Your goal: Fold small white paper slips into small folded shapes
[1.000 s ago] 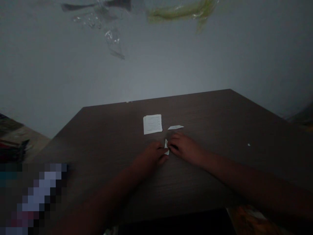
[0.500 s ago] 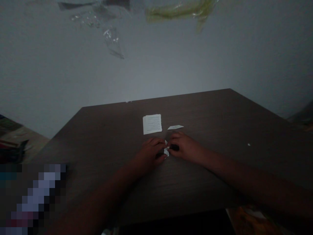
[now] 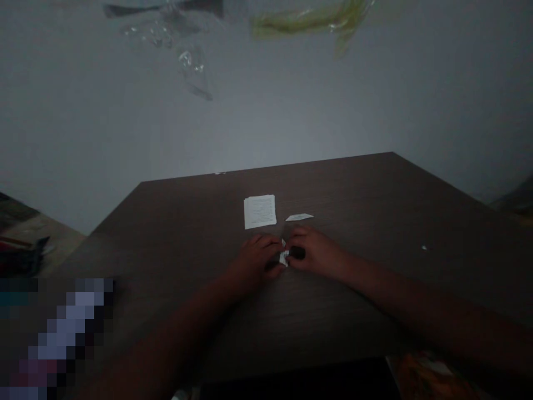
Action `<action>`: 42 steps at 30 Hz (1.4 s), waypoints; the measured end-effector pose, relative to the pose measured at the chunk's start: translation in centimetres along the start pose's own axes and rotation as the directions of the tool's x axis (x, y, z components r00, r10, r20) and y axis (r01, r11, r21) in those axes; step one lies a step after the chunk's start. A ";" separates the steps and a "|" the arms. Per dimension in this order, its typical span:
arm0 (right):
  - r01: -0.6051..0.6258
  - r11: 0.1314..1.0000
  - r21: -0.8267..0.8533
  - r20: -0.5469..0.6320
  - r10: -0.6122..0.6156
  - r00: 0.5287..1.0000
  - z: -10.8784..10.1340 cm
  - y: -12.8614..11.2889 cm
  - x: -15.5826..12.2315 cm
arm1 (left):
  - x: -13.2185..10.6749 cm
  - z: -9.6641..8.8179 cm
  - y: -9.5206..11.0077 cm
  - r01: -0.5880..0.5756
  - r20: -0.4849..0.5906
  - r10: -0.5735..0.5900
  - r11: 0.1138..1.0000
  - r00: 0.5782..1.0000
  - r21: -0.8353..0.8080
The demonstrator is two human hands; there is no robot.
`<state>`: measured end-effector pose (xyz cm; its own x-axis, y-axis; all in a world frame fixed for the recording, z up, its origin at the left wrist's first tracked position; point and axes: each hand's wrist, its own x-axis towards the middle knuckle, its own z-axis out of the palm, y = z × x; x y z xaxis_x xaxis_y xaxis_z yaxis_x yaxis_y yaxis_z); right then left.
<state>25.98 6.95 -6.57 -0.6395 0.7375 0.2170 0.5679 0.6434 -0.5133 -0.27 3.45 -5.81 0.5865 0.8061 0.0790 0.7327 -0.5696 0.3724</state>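
Observation:
Between my two hands is a small piece of printed paper (image 3: 283, 258), partly folded and largely hidden by the fingers. My left hand (image 3: 259, 258) grips its left side, thumb toward me and fingers on the far side. On the right side, my right hand (image 3: 307, 248) pinches the same paper with its fingertips. Just beyond the hands lies a stack of square printed paper sheets (image 3: 260, 211). A flat folded paper piece (image 3: 299, 217) with pointed ends rests to the right of that stack.
The dark wooden table (image 3: 187, 216) meets a pale wall (image 3: 291, 111) at its far edge. A tiny white scrap (image 3: 424, 248) lies on the right. At the lower left is a blurred-out pixelated object (image 3: 62, 328). Clear plastic (image 3: 194, 69) and yellow plastic (image 3: 308, 22) hang on the wall.
The fingers have shifted very slightly on the paper, and a little less of its near part shows. The stack and the folded piece stay in place.

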 end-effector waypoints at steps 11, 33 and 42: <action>-0.020 0.999 -0.032 -0.034 0.019 0.999 0.2 1.0 1.1 | 0.2 -0.2 0.4 0.011 0.019 -0.012 0.999 1.000 0.038; -0.044 0.999 -0.017 0.031 0.045 0.999 -0.2 -0.7 -0.5 | -0.1 -0.8 1.1 0.024 0.038 -0.025 0.999 0.999 0.029; -0.073 0.994 -0.082 -0.028 0.071 0.997 -0.1 0.8 0.7 | 0.1 -0.7 1.0 0.015 0.037 -0.016 0.999 0.999 0.037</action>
<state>26.02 8.05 -6.73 -0.5832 0.7865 0.2032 0.6535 0.6028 -0.4578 0.26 3.12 -4.80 0.5870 0.8086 0.0387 0.7535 -0.5632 0.3392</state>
